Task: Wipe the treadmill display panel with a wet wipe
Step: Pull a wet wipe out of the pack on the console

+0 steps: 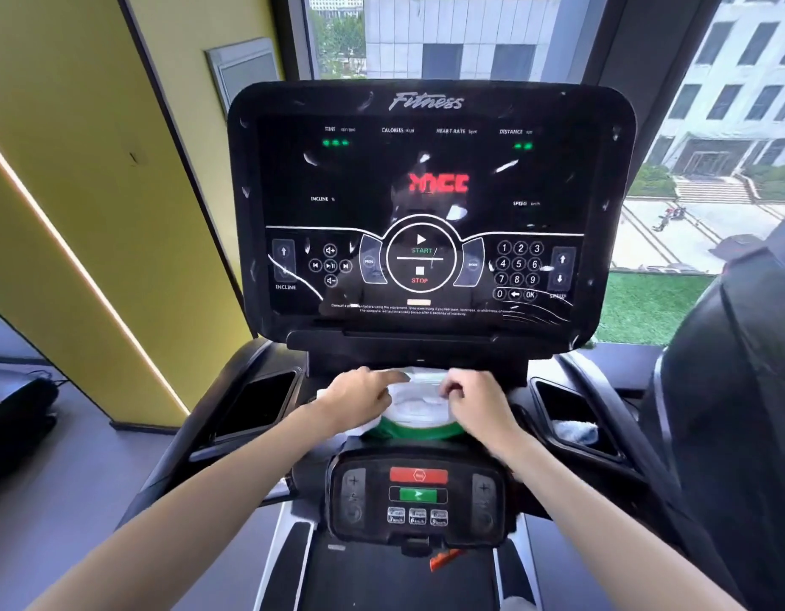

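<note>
Hands both on wet wipe pack (419, 410), centre of console ledge (492, 361), just below display panel (426, 205). left hand (360, 396) flat, fingers straight, pressing pack. right hand (474, 401) curled, pinching pack's top. Panel streaked.

One wide-angle view, worn on the person's head, faces forward and slightly down, close over the treadmill console. The display panel (426, 205) fills the middle, both forearms enter from the bottom edge, and a window (712, 125) lies beyond.
</note>
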`<state>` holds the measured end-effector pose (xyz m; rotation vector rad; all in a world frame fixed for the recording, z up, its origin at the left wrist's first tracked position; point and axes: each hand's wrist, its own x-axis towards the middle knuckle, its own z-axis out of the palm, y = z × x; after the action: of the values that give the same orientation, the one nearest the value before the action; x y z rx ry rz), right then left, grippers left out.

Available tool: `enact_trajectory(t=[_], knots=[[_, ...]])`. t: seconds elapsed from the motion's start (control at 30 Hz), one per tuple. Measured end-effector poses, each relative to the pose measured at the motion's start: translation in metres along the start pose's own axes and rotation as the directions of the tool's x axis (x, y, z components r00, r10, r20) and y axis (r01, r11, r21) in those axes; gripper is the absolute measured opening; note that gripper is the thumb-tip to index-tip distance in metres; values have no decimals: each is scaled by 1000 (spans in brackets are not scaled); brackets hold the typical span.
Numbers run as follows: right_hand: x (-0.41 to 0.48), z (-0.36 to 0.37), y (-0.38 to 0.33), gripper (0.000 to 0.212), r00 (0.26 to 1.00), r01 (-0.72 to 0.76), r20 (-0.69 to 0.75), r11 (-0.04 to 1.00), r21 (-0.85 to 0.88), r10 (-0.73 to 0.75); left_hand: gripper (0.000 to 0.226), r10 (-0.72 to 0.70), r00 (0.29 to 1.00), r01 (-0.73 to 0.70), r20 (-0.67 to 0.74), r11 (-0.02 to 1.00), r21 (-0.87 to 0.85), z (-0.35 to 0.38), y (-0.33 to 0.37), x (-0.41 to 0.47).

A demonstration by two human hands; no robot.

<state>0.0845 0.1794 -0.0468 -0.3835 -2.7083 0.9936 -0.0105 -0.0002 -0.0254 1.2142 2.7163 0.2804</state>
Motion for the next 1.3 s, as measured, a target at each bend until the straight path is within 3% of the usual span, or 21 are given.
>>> enact_trajectory(t=[0.1,0.2,0.3,0.43,0.53,0.63,0.77,0.83,0.93,1.07,1.17,1.3], knots=[[-3,-15,-2,25,999,26,-38,995,-97,-30,43,85,991,-90,103,995,40,2,0,-1],[-2,-10,-1,39,970,125,227,976,-177,-83,45,138,978,-153,157,985,83,4,1,0],[-4,-3,-1,53,887,190,462,927,-324,-20,50,200,958,-235,207,958,163,4,0,1],[-3,-11,-9,72,755,263,648,858,-441,102,52,223,933,-290,282,931,221,11,-2,4],[-1,-16,-16,73,689,332,714,823,-461,121,48,248,918,-331,308,909,253,13,-2,9],[2,-13,-20,63,715,227,689,893,-388,118,52,195,922,-268,335,945,189,15,-3,15],[6,-10,-22,43,800,67,595,972,-225,82,44,90,963,-44,255,983,-181,-10,-5,13],[8,-12,-33,40,844,-75,531,997,-6,67,36,71,983,7,170,908,-419,-35,-9,11],[16,-21,-61,40,860,-220,510,908,356,9,32,27,994,50,104,741,-669,-72,-12,5],[29,-32,-88,33,885,-232,465,850,473,-17,29,31,998,27,61,643,-765,-103,-9,-2],[41,-44,-98,14,926,-137,370,852,505,-71,26,12,999,24,37,560,-828,-122,-10,-9],[52,-61,-104,25,944,-56,305,856,514,-122,15,-94,996,49,-11,606,-794,-142,-20,-21]])
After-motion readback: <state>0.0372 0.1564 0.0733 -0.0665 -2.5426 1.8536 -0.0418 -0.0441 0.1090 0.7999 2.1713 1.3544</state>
